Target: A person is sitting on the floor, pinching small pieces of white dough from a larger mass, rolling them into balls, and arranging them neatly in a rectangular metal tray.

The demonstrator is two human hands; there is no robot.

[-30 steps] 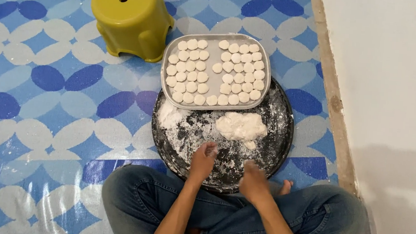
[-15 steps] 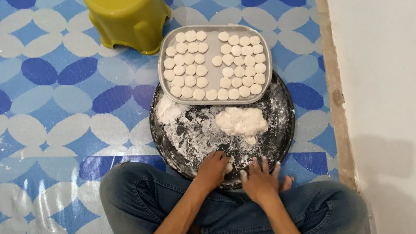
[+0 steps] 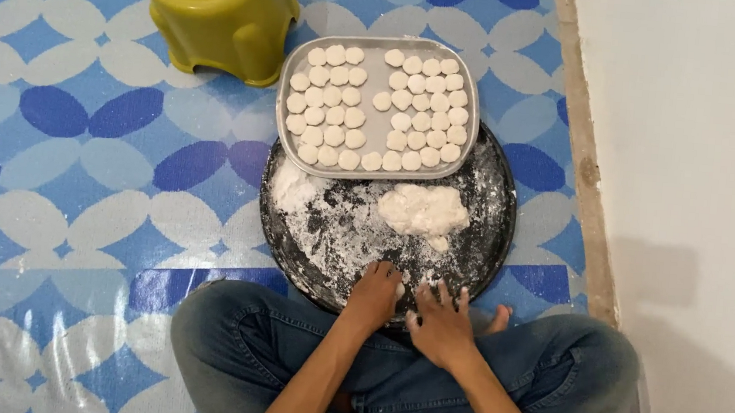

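A round black tray (image 3: 495,199) dusted with flour lies on the floor in front of my crossed legs. On it sits a lump of white dough (image 3: 424,209), with a heap of flour (image 3: 292,187) at its left. My left hand (image 3: 374,293) rests at the tray's near rim, fingers curled over a small white piece of dough (image 3: 399,289). My right hand (image 3: 441,324) lies beside it, fingers spread flat on the rim and holding nothing. A rectangular metal tray (image 3: 376,120) holding several flat round dough discs (image 3: 332,99) rests on the far part of the black tray.
A yellow plastic stool (image 3: 217,13) stands at the far left on the blue-and-white patterned floor mat (image 3: 82,167). A white wall (image 3: 702,172) and a brown floor edge strip (image 3: 585,162) run along the right side.
Both hands have drawn back from the floured middle to the tray's near rim. My right hand's fingers have spread flat.
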